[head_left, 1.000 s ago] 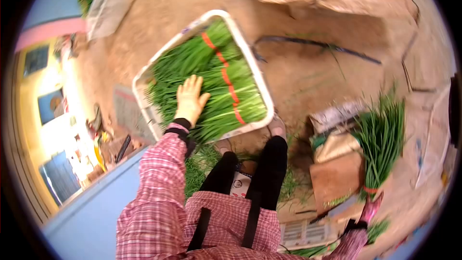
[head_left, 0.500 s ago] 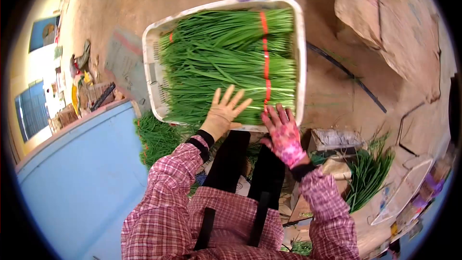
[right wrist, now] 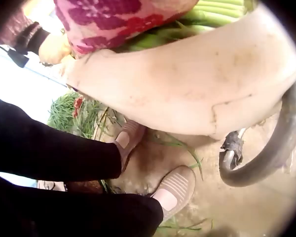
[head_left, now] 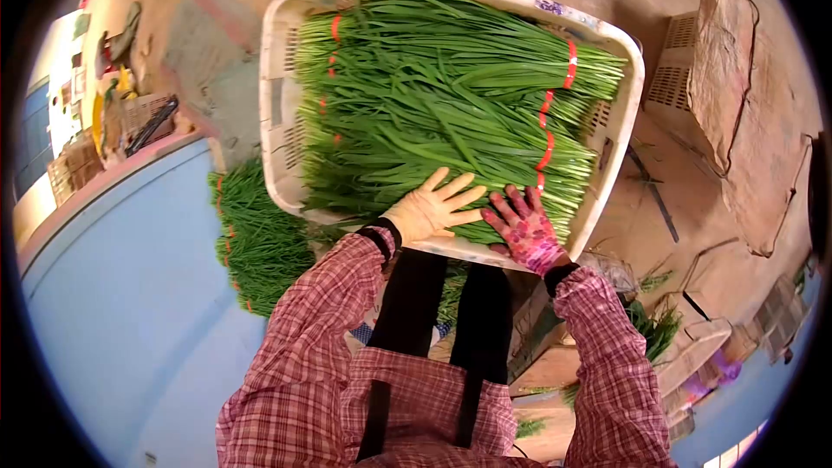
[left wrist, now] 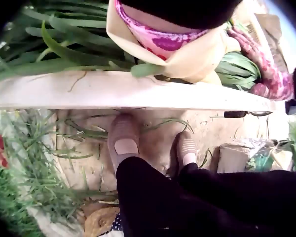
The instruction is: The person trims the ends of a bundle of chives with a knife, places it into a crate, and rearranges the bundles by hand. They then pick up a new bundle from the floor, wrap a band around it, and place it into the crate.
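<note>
A white plastic crate (head_left: 269, 104) is filled with bunches of long green garlic chives (head_left: 433, 95), tied with red bands (head_left: 545, 117) near their pale ends. My left hand (head_left: 433, 208), in a cream glove, rests with straight, spread fingers on the leaves at the crate's near side. Beside it on the right, my right hand (head_left: 527, 232) in a pink flowered glove lies on the paler stems with its fingers extended. Both wrists cross the near rim (left wrist: 128, 91). In the right wrist view, the crate wall (right wrist: 177, 94) hides most of the right hand's fingers.
More banded chives (head_left: 264, 243) lie left of my legs, beside a blue surface (head_left: 130, 321). A dark hooked rod (head_left: 656, 195) is on the floor to the right, near a crate covered with brown sheeting (head_left: 728, 78). Loose chives (head_left: 654, 329) lie at lower right.
My right hand has left a banded chive bunch at the lower right and come onto the crate's chives beside my left. The view has turned and the crate looks nearer and larger.
</note>
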### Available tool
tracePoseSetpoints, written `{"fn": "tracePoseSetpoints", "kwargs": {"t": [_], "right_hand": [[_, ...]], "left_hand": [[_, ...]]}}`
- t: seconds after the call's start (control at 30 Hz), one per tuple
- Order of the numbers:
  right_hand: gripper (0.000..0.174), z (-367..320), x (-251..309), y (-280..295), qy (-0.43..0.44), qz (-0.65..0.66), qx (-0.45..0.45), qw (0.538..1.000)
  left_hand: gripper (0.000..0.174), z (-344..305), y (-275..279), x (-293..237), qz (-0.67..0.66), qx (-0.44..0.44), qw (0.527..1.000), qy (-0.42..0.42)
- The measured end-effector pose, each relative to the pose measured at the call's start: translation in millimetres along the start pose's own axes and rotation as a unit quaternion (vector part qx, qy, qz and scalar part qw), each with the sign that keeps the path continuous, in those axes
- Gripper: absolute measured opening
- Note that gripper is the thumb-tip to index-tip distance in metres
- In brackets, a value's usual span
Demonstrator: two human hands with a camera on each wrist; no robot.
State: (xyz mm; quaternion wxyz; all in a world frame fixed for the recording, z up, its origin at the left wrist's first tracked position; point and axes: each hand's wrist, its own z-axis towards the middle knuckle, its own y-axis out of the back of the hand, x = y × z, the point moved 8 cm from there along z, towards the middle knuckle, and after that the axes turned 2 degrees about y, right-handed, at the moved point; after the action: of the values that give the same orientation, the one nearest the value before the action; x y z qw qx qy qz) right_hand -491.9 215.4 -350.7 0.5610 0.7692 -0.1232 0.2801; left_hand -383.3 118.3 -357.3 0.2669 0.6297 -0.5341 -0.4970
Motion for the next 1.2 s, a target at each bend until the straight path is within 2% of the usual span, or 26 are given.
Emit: {"fn": "tracePoseSetpoints", "kwargs": {"t": [0.1, 0.2, 0.23, 0.33, 0.47, 0.57, 0.6, 0.63, 0.7, 0.77, 0.8, 0.83, 0.87, 0.93, 0.97, 1.03, 1.07, 1.1, 1.13, 1.17, 1.2], "right_hand": [[0.082, 4, -9, -14, -0.010, -0.005, 0.056, 0.998], [0.080, 6, -15, -20, -0.009, -0.008, 0.059, 0.998], [0.079, 7, -16, -22, -0.007, -0.010, 0.068, 0.998], [0.083, 4, -15, -15, 0.010, -0.011, 0.038, 0.999], [0.086, -1, -9, -8, 0.024, -0.020, 0.063, 0.998], [0.087, -2, -9, -11, 0.036, -0.030, 0.066, 0.997], [0.086, -3, -10, -11, 0.040, -0.024, 0.063, 0.997], [0.085, -1, -11, -12, 0.041, -0.024, 0.068, 0.997], [0.083, -2, -14, -19, 0.051, -0.033, 0.032, 0.998], [0.084, -1, -16, -27, 0.047, -0.046, 0.036, 0.997], [0.084, 0, -16, -26, 0.049, -0.056, 0.038, 0.997], [0.085, 0, -13, -25, 0.046, -0.049, 0.046, 0.997], [0.085, -1, -10, -21, 0.042, -0.045, 0.054, 0.997], [0.088, 0, -8, -9, 0.033, -0.039, 0.075, 0.996], [0.085, -1, -4, 2, 0.029, -0.020, 0.057, 0.998], [0.079, 3, -3, 30, 0.009, 0.015, 0.045, 0.999], [0.074, 6, -14, 50, -0.015, 0.060, -0.058, 0.996], [0.076, 12, -25, 97, -0.028, 0.023, -0.148, 0.988], [0.081, 26, -42, 131, -0.097, 0.007, -0.157, 0.983], [0.083, 40, -58, 167, -0.129, -0.031, -0.220, 0.966], [0.084, 58, -83, 183, -0.191, -0.073, -0.202, 0.958]], "left_hand": [[0.068, 4, -10, 5, 0.009, 0.001, 1.000, 0.006], [0.067, 11, -18, 8, 0.013, 0.013, 1.000, 0.006], [0.067, 13, -17, 9, 0.002, -0.025, 1.000, 0.011], [0.066, 12, -12, 6, 0.012, -0.022, 1.000, 0.009], [0.076, -5, 2, -2, 0.070, 0.020, 0.997, -0.038], [0.077, -15, 0, 5, 0.034, 0.041, 0.995, -0.090], [0.079, -15, 0, 4, 0.063, 0.056, 0.992, -0.092], [0.081, -13, -2, 5, 0.059, 0.056, 0.992, -0.094], [0.087, -6, -16, 9, 0.024, 0.110, 0.990, -0.091], [0.092, -5, -37, 11, 0.008, 0.075, 0.993, -0.088], [0.095, -1, -26, 13, 0.001, 0.055, 0.995, -0.084], [0.096, -3, -17, 12, -0.029, 0.130, 0.988, -0.083], [0.095, -5, -11, 10, -0.032, 0.122, 0.989, -0.075], [0.091, -9, 0, 6, -0.027, 0.114, 0.991, -0.060], [0.086, -14, 5, 1, 0.064, 0.066, 0.994, -0.057], [0.078, -19, 36, -9, 0.039, 0.065, 0.995, -0.060], [0.071, -19, 58, -16, -0.032, 0.140, 0.988, -0.060], [0.062, -19, 58, -22, -0.027, 0.083, 0.994, -0.070], [0.057, -14, 67, -24, -0.082, 0.067, 0.992, -0.064], [0.052, -6, 80, -27, -0.135, 0.051, 0.988, -0.058], [0.044, 6, 109, -20, -0.095, -0.056, 0.992, -0.058]]}}
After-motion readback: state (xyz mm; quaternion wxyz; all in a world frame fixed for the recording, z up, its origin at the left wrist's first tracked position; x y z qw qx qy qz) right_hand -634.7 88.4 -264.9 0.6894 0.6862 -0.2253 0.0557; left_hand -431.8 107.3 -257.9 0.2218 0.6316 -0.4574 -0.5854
